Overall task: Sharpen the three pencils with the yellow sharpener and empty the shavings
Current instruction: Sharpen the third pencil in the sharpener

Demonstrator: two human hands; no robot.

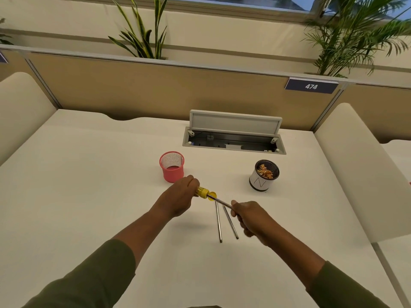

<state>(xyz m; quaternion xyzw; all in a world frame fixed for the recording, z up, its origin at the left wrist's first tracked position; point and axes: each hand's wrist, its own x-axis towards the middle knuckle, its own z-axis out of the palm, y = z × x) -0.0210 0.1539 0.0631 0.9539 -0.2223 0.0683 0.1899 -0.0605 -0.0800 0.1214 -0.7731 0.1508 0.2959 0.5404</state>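
Note:
My left hand [181,196] grips the yellow sharpener [203,192] above the white desk. A grey pencil [221,202] has its tip inside the sharpener's mouth. My right hand [249,216] holds that pencil's other end, its fingers curled round it. Two more grey pencils [219,223] [231,223] lie side by side on the desk just below the sharpener, between my hands. A white cup [260,182] with a dark mesh rim stands at the right and holds brown shavings [265,171].
A pink mesh pencil cup [172,172] stands just behind my left hand. An open cable hatch [233,135] with a raised lid sits in the desk at the back. Beige partitions and side panels enclose the desk [89,185]. Plants stand behind the partition.

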